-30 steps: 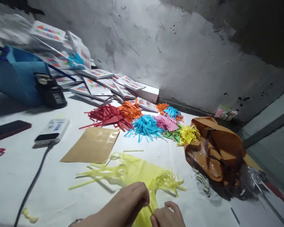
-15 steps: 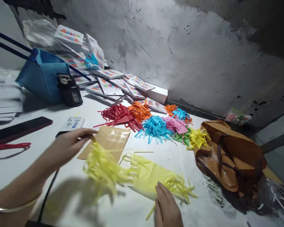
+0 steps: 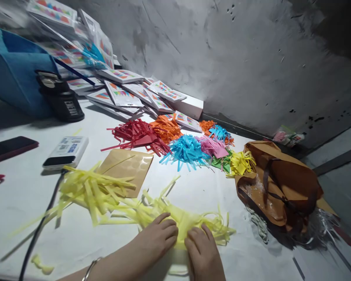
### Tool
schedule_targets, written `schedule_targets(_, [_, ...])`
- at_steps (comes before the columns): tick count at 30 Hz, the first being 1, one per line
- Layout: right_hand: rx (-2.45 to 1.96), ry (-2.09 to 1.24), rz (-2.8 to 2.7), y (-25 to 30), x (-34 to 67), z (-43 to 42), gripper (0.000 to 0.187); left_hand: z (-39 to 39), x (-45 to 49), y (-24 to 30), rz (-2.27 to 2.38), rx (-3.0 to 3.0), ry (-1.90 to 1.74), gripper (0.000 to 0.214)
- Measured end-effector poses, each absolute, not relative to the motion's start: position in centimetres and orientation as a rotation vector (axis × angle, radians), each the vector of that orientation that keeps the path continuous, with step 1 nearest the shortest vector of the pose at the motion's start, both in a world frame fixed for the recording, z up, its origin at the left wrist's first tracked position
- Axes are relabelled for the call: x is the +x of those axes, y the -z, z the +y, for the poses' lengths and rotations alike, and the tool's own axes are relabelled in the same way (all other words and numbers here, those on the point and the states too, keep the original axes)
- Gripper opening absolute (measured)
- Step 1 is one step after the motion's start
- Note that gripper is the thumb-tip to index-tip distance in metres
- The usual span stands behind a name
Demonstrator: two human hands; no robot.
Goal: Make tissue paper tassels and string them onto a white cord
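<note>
A sheet of yellow tissue paper (image 3: 183, 222), fringed into strips at both ends, lies in front of me. My left hand (image 3: 160, 236) is closed on its near edge, with the fingers curled over the paper. Just beside it, my right hand (image 3: 203, 249) grips the same edge; the thumbs are hidden. To the left, a loose heap of yellow paper strips (image 3: 90, 191) spreads over part of a tan envelope (image 3: 127, 166) and a black cable (image 3: 41, 224). A small yellow scrap (image 3: 41, 265) sits at the lower left.
Beyond are red (image 3: 139, 134), orange (image 3: 166, 128), blue (image 3: 190, 150) and pink paper tassels (image 3: 213, 146). A brown bag (image 3: 277, 191) stands right. Left are a power bank (image 3: 67, 152), a phone (image 3: 11, 148), a black bottle (image 3: 61, 97) and a blue bag (image 3: 23, 78). Flat boxes (image 3: 123, 95) lie behind.
My left hand has let go of the raised fringe and moved right to the sheet's near edge. The fringe now lies spread to the left. My right hand's fingers have closed on the paper.
</note>
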State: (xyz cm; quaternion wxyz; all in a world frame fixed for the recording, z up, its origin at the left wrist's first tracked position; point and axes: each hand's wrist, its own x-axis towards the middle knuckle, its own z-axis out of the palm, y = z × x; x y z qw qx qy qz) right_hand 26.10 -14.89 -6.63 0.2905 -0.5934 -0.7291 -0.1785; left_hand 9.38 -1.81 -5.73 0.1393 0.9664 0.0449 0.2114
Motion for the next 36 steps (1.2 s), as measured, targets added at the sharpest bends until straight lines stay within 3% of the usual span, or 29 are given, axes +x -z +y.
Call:
schedule_targets(6, [-1.698,0.313,-1.782,7.6,25.4,-16.4,0.023,-2.3,7.4,5.6,0.382,2.703,-0.649,0.017])
schedule_targets(10, [-1.895,0.216,-1.681,5.9,25.3,-14.6,0.025,-1.2,8.1,4.7,0.726,2.726,-0.456,0.027])
schedule_targets(16, [-2.057,0.311,-1.555,6.1,25.3,-11.2,0.039,0.0,9.5,3.1,0.986,2.754,-0.224,0.031])
schedule_targets(21, [-2.137,0.429,-1.478,6.0,25.3,-11.1,0.027,0.4,9.9,3.3,0.997,2.752,-0.18,0.03])
schedule_targets(23, [-2.086,0.509,-1.534,5.4,25.2,-11.8,0.021,0.5,9.9,3.3,0.998,2.753,-0.17,0.03])
schedule_targets(29, [-1.76,0.329,-1.962,5.5,24.4,-12.8,0.034,0.7,9.6,2.9,1.002,2.772,-0.137,0.024])
schedule_targets(36, [-1.731,0.389,-1.85,6.8,23.9,-12.4,0.033,3.9,5.5,2.5,1.504,2.857,-0.403,0.028])
